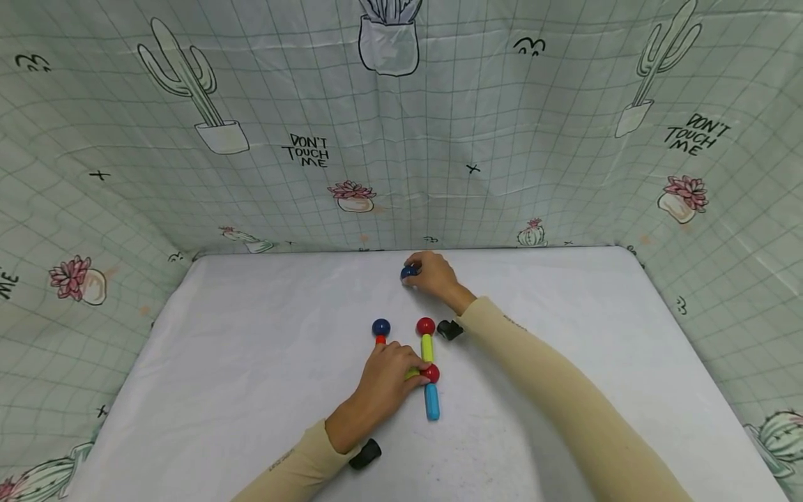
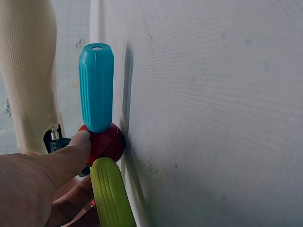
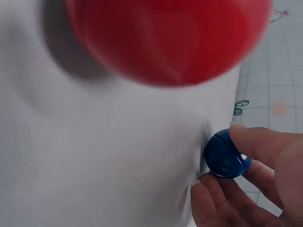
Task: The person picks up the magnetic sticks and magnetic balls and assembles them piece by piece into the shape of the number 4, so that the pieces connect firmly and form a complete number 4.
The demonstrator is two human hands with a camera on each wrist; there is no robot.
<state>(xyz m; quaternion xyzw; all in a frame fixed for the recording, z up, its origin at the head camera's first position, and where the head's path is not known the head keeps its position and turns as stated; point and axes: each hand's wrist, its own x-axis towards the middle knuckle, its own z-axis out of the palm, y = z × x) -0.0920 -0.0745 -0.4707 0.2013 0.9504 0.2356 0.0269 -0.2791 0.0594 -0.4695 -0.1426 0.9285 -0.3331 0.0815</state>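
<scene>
My left hand (image 1: 385, 380) pinches a red ball (image 1: 430, 374) of a toy rod-and-ball build lying on the white surface. From that ball a light blue rod (image 1: 432, 402) points toward me and a yellow-green rod (image 1: 427, 348) runs away to a second red ball (image 1: 425, 325). Another yellow-green rod (image 2: 112, 193) meets the held ball, partly under my left hand. Beyond that hand, a dark blue ball (image 1: 380, 327) tops a red rod (image 1: 380, 339), mostly hidden. Near the far edge, my right hand (image 1: 434, 273) holds a separate blue ball (image 3: 222, 153) between thumb and fingers.
A black piece (image 1: 449, 330) shows by the right cuff, and another black piece (image 1: 366, 454) beside the left cuff. A cactus-print cloth (image 1: 401, 125) hangs behind and at both sides of the white-covered table (image 1: 251, 335).
</scene>
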